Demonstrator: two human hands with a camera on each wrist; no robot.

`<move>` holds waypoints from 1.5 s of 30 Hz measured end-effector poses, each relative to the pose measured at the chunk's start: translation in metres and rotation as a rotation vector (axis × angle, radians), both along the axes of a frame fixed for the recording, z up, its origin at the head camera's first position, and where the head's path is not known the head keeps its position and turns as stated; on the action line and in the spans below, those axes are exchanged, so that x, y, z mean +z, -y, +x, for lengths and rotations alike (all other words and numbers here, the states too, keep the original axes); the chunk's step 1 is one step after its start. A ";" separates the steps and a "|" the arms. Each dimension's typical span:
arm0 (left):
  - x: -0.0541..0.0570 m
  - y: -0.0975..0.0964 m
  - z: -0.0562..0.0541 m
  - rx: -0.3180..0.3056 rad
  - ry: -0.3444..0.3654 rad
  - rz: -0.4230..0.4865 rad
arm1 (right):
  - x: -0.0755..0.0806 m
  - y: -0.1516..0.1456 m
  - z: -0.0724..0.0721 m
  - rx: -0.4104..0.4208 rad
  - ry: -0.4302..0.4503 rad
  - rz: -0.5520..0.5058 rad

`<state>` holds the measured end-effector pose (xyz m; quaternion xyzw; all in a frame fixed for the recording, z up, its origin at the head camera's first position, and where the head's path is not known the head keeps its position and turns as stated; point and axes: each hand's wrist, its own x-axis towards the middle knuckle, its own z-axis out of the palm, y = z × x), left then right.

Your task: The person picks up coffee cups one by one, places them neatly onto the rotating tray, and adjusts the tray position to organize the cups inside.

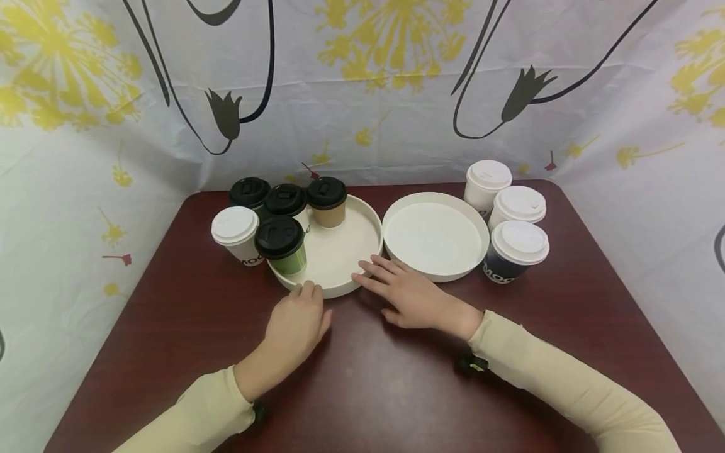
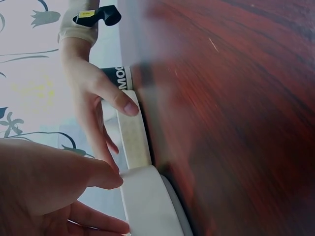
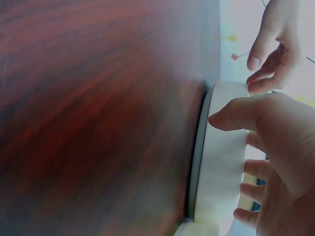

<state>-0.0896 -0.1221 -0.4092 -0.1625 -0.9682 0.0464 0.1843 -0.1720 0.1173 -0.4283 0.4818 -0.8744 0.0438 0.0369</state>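
Two round white trays stand side by side, the left tray (image 1: 345, 251) and the right tray (image 1: 436, 233). My left hand (image 1: 297, 318) is at the near rim of the left tray, with its fingertips at the edge. My right hand (image 1: 419, 299) has its fingers spread at that tray's right front rim, close to where the trays meet. In the right wrist view, its thumb is in front of the tray wall (image 3: 221, 162). A green cup with black lid (image 1: 289, 258) and a brown cup with black lid (image 1: 328, 207) stand in the left tray.
Another black-lidded cup (image 1: 286, 200) stands at the left tray's edge, one more (image 1: 249, 192) behind. A white-lidded cup (image 1: 236, 236) is left of it. Right of the right tray, three white-lidded cups stand on the table, the nearest dark (image 1: 512, 251). Printed cloth (image 1: 362, 107) hangs behind.
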 end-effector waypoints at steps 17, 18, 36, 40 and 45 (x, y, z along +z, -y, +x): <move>-0.002 0.016 -0.009 0.016 0.003 0.029 | 0.007 -0.011 -0.015 0.008 0.054 -0.035; -0.002 0.017 -0.009 0.020 0.008 0.028 | 0.007 -0.011 -0.015 0.007 0.054 -0.035; 0.004 0.045 -0.024 0.085 0.177 0.095 | 0.001 0.007 0.003 0.022 -0.042 0.018; 0.006 0.049 -0.027 0.077 0.184 0.110 | 0.000 0.010 0.005 0.014 -0.040 0.007; 0.006 0.054 -0.029 0.056 0.159 0.126 | -0.001 0.012 0.008 0.019 -0.048 -0.013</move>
